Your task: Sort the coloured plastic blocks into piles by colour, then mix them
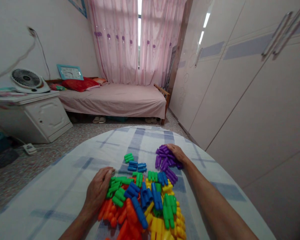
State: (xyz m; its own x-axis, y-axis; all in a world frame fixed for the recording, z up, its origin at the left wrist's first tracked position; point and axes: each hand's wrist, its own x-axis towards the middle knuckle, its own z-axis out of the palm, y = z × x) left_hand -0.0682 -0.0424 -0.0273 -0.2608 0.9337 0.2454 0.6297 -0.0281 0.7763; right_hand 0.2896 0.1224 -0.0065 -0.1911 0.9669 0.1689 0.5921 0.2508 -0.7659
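Observation:
A mixed pile of plastic building blocks lies on the table, with orange blocks (pixel 130 216), yellow blocks (pixel 157 226), green blocks (pixel 168 210) and blue blocks (pixel 140 211). My left hand (pixel 100 183) rests on the cloth against the pile's left edge, its fingers extended beside some green pieces and grasping nothing visible. At the far right, purple blocks (pixel 164 159) form a separate heap. Along that heap's right side lies my right hand (pixel 177 153), open, fingers touching the purple pieces; some fingertips are hidden. Beyond the pile sit a few blue pieces (pixel 133 165) and a green piece (pixel 128 157).
A white and blue checked cloth (pixel 77 166) covers the round-edged table. Past it stands a bed (pixel 115 100) before pink curtains (pixel 117 43). Tall wardrobe doors (pixel 240 100) line the right; a white cabinet (pixel 47 116) carrying a fan (pixel 27 80) stands left.

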